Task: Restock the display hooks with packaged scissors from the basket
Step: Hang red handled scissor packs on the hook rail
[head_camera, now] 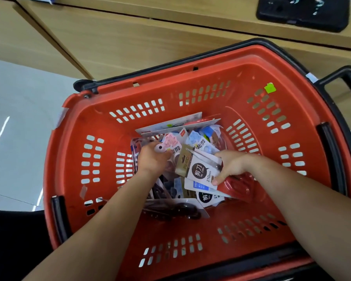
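I look straight down into a red plastic basket (101,163) with a black rim. A pile of packaged scissors (199,138) lies on its floor. Both my hands are inside it. My left hand (153,159) curls round a pink-and-white scissors pack (168,141) at the left of the pile. My right hand (231,164) grips a white-and-gold scissors card (199,169) marked 210 mm, thumb on its lower edge. Under that hand lies a pack with red handles (240,186). No display hooks are in view.
A light wooden cabinet front (120,41) rises behind the basket. A black object (302,11) sits at the top right. The basket's black handle (344,78) sticks out at the right. Grey floor tiles (18,128) lie to the left.
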Motion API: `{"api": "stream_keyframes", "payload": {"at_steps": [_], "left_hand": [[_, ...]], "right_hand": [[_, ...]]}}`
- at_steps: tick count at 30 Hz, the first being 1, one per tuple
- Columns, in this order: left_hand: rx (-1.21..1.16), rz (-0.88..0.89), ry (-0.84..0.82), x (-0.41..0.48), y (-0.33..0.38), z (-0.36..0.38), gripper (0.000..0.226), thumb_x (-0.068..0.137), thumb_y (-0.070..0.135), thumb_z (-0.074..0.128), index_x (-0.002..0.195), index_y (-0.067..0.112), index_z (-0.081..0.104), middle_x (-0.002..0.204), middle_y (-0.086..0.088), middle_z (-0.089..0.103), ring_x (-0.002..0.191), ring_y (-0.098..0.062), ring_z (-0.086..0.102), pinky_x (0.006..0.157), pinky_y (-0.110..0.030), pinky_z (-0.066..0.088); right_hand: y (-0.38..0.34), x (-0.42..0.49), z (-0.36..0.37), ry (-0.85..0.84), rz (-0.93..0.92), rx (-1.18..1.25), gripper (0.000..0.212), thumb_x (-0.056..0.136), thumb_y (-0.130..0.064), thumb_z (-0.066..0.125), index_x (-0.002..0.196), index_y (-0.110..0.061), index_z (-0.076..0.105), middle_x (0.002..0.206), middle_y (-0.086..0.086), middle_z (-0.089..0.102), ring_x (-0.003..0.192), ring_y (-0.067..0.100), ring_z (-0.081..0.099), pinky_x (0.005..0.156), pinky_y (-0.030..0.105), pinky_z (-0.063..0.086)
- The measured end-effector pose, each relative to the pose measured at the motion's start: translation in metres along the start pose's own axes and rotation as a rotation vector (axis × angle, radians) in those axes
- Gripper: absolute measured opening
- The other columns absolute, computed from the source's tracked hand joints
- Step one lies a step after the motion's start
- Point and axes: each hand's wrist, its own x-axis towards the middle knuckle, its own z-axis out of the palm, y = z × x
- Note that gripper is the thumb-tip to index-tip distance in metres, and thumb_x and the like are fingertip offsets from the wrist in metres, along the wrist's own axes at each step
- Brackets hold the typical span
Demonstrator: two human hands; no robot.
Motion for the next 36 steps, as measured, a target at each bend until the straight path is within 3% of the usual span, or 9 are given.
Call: {"api": "stream_keyframes", "payload": {"at_steps": [6, 10, 15, 18, 21, 24, 27, 31, 36], "left_hand": [[-0.017, 0.000, 0.041, -0.003, -0.002, 0.001, 0.035, 0.096, 0.012, 0.070, 0.130, 0.007, 0.065, 0.116, -0.009, 0.072, 0.072, -0.003, 0.057, 0.041, -0.007, 0.040], [0.012, 0.063, 0.094, -0.009, -0.001, -0.003, 0.040, 0.094, 0.013, 0.071, 0.134, 0.010, 0.063, 0.121, -0.005, 0.069, 0.096, -0.018, 0.064, 0.060, -0.013, 0.046], [-0.022, 0.106, 0.138, -0.025, 0.011, -0.012, 0.050, 0.098, 0.026, 0.067, 0.143, 0.011, 0.055, 0.138, -0.002, 0.062, 0.122, -0.020, 0.060, 0.099, -0.034, 0.049], [-0.067, 0.126, 0.148, -0.042, 0.020, -0.018, 0.041, 0.099, 0.033, 0.063, 0.135, 0.012, 0.061, 0.125, 0.000, 0.066, 0.112, -0.018, 0.061, 0.092, -0.032, 0.045], [-0.023, 0.077, -0.014, -0.061, 0.026, -0.024, 0.028, 0.100, 0.047, 0.058, 0.105, 0.022, 0.069, 0.102, 0.005, 0.072, 0.094, -0.010, 0.063, 0.085, -0.030, 0.046], [0.034, -0.011, -0.275, -0.080, 0.031, -0.037, 0.053, 0.085, 0.068, 0.066, 0.111, 0.022, 0.072, 0.102, 0.001, 0.080, 0.098, -0.026, 0.075, 0.097, -0.043, 0.055], [-0.075, 0.069, -0.397, -0.093, 0.038, -0.043, 0.028, 0.095, 0.030, 0.074, 0.115, 0.012, 0.068, 0.103, -0.008, 0.080, 0.077, -0.030, 0.076, 0.071, -0.034, 0.062], [-0.425, 0.272, -0.153, -0.111, 0.059, -0.048, 0.005, 0.094, 0.007, 0.072, 0.092, 0.011, 0.069, 0.081, -0.005, 0.074, 0.054, -0.012, 0.061, 0.062, -0.025, 0.057], [-0.404, 0.538, -0.277, -0.143, 0.077, -0.046, 0.022, 0.102, 0.010, 0.061, 0.122, 0.016, 0.069, 0.115, -0.002, 0.078, 0.103, -0.020, 0.075, 0.095, -0.042, 0.059]], "right_hand": [[-0.006, 0.000, 0.003, 0.107, -0.012, -0.209, 0.072, 0.055, -0.049, 0.098, 0.106, -0.025, 0.053, 0.108, -0.005, 0.065, 0.102, 0.021, 0.062, 0.094, 0.036, 0.054], [-0.007, -0.004, 0.004, 0.173, -0.076, -0.094, 0.055, 0.056, -0.045, 0.099, 0.090, -0.019, 0.065, 0.087, -0.008, 0.073, 0.085, 0.017, 0.070, 0.082, 0.037, 0.057], [-0.020, -0.022, -0.013, 0.320, -0.201, 0.255, 0.029, 0.066, -0.025, 0.097, 0.078, -0.016, 0.073, 0.072, -0.010, 0.075, 0.062, 0.000, 0.067, 0.056, 0.015, 0.047], [-0.027, -0.036, -0.016, 0.290, -0.240, 0.372, 0.023, 0.071, -0.019, 0.094, 0.081, -0.018, 0.073, 0.072, -0.016, 0.076, 0.064, -0.004, 0.069, 0.057, 0.010, 0.046], [-0.034, -0.049, -0.015, 0.262, -0.263, 0.452, 0.019, 0.075, -0.021, 0.092, 0.083, -0.022, 0.074, 0.078, -0.016, 0.077, 0.069, -0.001, 0.072, 0.061, 0.012, 0.049], [-0.043, -0.068, -0.020, 0.280, -0.293, 0.549, 0.017, 0.076, -0.020, 0.090, 0.085, -0.022, 0.075, 0.079, -0.013, 0.078, 0.071, 0.000, 0.073, 0.068, 0.016, 0.051], [-0.051, -0.089, -0.018, 0.395, -0.338, 0.735, 0.015, 0.079, -0.017, 0.086, 0.091, -0.019, 0.077, 0.084, -0.004, 0.080, 0.076, 0.008, 0.076, 0.076, 0.028, 0.055], [-0.073, -0.117, -0.006, 0.594, -0.379, 1.033, 0.017, 0.081, -0.024, 0.083, 0.096, -0.018, 0.079, 0.094, 0.001, 0.081, 0.091, 0.025, 0.076, 0.084, 0.042, 0.058], [-0.103, -0.147, 0.014, 0.691, -0.420, 1.305, 0.023, 0.084, -0.025, 0.082, 0.104, -0.016, 0.078, 0.098, 0.003, 0.081, 0.092, 0.024, 0.078, 0.083, 0.038, 0.061]]}}
